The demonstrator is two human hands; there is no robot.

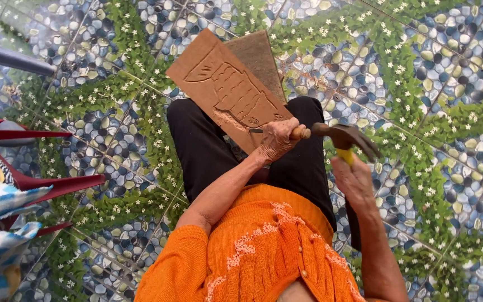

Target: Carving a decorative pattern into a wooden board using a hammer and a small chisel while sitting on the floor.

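The carved wooden board (227, 89) lies across the person's lap. The left hand (276, 140) grips a chisel (286, 132) against it; the right hand (356, 180) clasps a hammer (345, 137) just beside the chisel's end.

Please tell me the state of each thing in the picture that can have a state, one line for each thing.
Wooden board: tilted on the lap, partly carved with a relief figure.
Chisel: held in the left hand, blade on the board.
Hammer: held in the right hand, head at the chisel handle's end.
Second board: lying under the carved one.
Red chair: standing at the left.
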